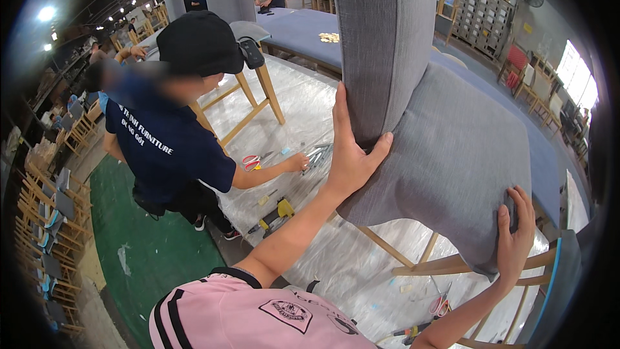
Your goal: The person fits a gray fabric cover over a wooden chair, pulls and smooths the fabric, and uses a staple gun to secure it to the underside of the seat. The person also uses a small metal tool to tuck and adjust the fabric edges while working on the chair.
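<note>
A grey upholstered chair (445,148) with pale wooden legs lies tilted on a table covered in clear plastic sheet (310,103). My left hand (351,152) clasps the crease where its backrest (387,32) meets the seat, fingers up the back and thumb on the seat. My right hand (515,236) grips the seat's lower right corner, fingers curled over the edge. Both arms reach out from my pink shirt (252,313).
A co-worker in a navy shirt and black cap (169,136) leans in from the left, a hand (298,163) on metal tools. Red scissors (250,161) and a yellow-black tool (278,210) lie on the plastic. Another grey chair (236,0) stands behind. Chair frames (48,220) are stacked left.
</note>
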The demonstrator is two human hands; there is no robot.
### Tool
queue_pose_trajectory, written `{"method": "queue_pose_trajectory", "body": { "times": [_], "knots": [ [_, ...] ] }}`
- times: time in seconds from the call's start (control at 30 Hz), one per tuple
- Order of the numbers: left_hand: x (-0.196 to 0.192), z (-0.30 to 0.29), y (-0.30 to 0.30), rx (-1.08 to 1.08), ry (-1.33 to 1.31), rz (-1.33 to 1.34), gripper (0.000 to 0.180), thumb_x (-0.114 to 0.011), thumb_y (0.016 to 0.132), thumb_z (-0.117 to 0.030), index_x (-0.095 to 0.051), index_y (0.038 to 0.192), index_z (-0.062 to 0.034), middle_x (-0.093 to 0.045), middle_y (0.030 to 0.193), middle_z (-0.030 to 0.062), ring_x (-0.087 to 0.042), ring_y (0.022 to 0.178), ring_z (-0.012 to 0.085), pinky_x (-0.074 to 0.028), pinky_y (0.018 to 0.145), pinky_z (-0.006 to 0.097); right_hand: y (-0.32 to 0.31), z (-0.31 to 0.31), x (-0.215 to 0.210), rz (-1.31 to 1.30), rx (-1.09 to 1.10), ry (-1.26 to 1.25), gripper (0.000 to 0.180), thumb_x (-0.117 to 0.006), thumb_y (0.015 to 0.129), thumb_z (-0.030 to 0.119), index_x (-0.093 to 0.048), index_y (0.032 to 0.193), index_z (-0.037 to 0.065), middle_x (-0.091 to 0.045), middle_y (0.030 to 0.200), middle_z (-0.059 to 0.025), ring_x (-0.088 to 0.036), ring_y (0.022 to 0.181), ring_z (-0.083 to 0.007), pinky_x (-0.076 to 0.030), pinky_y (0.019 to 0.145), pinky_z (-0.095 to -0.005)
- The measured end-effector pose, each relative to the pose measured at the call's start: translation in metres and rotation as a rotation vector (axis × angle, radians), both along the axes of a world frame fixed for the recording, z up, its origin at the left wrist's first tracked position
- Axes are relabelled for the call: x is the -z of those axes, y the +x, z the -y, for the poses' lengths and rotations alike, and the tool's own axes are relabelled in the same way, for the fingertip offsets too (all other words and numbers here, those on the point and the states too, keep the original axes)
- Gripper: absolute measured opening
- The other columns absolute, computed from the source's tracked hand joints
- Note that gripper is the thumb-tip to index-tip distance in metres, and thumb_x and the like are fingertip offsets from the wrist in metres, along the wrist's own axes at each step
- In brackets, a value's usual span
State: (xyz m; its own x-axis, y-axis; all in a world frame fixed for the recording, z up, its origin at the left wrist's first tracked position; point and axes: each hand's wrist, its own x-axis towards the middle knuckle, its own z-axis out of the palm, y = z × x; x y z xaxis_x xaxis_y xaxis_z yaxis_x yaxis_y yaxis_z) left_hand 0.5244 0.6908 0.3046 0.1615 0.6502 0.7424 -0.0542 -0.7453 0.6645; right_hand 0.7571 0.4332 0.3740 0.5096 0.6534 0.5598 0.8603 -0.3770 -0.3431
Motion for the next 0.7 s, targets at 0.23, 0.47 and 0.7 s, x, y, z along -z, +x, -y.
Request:
{"method": "queue_pose_trajectory", "body": {
  "times": [0.23, 0.47, 0.7],
  "knots": [
    [-0.0018, -0.0016, -0.0004, 0.006, 0.017, 0.006, 0.111, -0.073, 0.088, -0.02, 0.011, 0.159, -0.0008, -0.002, 0.165, 0.0265, -0.012, 0.153, 0.0377, -0.013, 0.124, 0.048, -0.0007, -0.0001, -0.0025, 0.007, -0.001, -0.004, 0.04, -0.064, 0.097, 0.037, -0.068, 0.125, 0.009, -0.061, 0.139, -0.0108, -0.052, 0.131, -0.0343, -0.039, 0.11, -0.0463],
    [-0.0004, -0.0016, 0.0008, 0.035, 0.012, 0.015, 0.11, -0.072, 0.088, -0.019, 0.011, 0.159, -0.0023, -0.004, 0.165, 0.0264, -0.014, 0.153, 0.0377, -0.013, 0.123, 0.048, 0.0001, 0.0005, 0.0003, -0.005, 0.022, -0.011, 0.041, -0.064, 0.097, 0.038, -0.068, 0.126, 0.01, -0.061, 0.139, -0.0104, -0.052, 0.131, -0.0337, -0.04, 0.11, -0.0464],
    [-0.003, 0.0, -0.0004, 0.013, 0.038, 0.01, 0.111, -0.072, 0.088, -0.017, 0.012, 0.159, -0.0022, -0.006, 0.164, 0.0261, -0.015, 0.152, 0.0366, -0.014, 0.123, 0.047, 0.0003, 0.0013, 0.0, 0.01, 0.019, -0.01, 0.041, -0.064, 0.097, 0.039, -0.068, 0.126, 0.011, -0.061, 0.139, -0.0098, -0.053, 0.131, -0.0331, -0.04, 0.11, -0.0462]
  ]
}}
